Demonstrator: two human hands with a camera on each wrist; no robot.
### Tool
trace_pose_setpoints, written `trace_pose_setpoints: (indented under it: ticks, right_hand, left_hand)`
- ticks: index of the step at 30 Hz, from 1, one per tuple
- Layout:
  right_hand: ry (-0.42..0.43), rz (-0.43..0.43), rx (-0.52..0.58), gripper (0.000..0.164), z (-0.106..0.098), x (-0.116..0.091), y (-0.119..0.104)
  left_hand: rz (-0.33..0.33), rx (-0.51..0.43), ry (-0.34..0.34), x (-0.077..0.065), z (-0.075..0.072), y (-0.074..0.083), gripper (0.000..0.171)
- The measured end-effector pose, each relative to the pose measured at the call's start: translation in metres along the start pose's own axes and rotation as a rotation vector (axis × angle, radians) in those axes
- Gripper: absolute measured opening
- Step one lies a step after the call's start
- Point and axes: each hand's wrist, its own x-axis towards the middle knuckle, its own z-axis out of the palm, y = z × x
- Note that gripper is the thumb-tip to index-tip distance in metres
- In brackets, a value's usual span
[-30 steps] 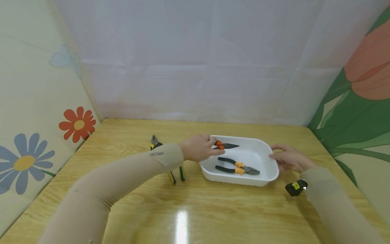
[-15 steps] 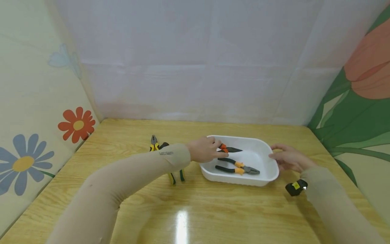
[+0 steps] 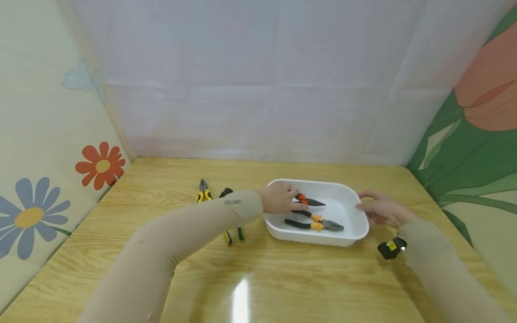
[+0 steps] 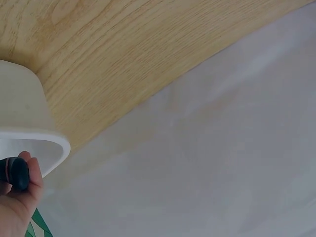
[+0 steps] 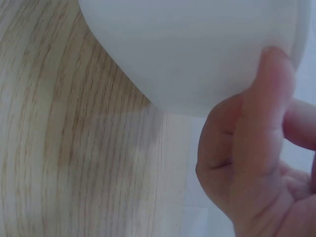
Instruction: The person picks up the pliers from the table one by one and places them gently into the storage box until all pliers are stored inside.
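My left hand (image 3: 278,198) holds needle-nose pliers (image 3: 315,202) by the handles, low inside a white tray (image 3: 347,244). Their red-and-black body and dark jaws point right. In the left wrist view, a dark handle end (image 4: 19,173) shows between the fingers. Combination pliers (image 3: 317,224) with black and orange handles lie in the tray just in front. At the tray's right end, my right hand (image 3: 383,211) grips the rim; the right wrist view shows a finger (image 5: 261,108) along the outer wall.
Left of the tray lie yellow-and-black pliers (image 3: 203,193), partly behind my left forearm. Yellow-green handle ends (image 3: 234,235) and a black part (image 3: 226,192) show around the sleeve. A black device (image 3: 392,248) sits at my right wrist. White cloth (image 3: 258,112) hangs behind the wooden table (image 3: 323,282).
My left hand has moved right and slightly toward me within the tray, and the needle-nose pliers have moved with it toward the combination pliers. My right hand and the tray stay in place.
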Motion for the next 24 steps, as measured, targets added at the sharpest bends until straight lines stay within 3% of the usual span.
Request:
trace_pose_setpoints:
  ticks: [8,12,24]
  right_hand:
    - [0.010,-0.006,-0.008,0.049,0.000,0.000,0.000]
    - [0.012,-0.008,-0.001,0.048,0.000,0.001,0.001]
    - [0.024,0.003,-0.014,0.045,0.001,-0.001,-0.001]
  left_hand:
    - [0.009,-0.017,-0.127,0.014,-0.003,0.006,0.056]
    - [-0.009,-0.016,-0.134,0.017,-0.002,0.008,0.057]
    - [-0.037,-0.177,-0.122,0.027,0.014,0.011,0.062]
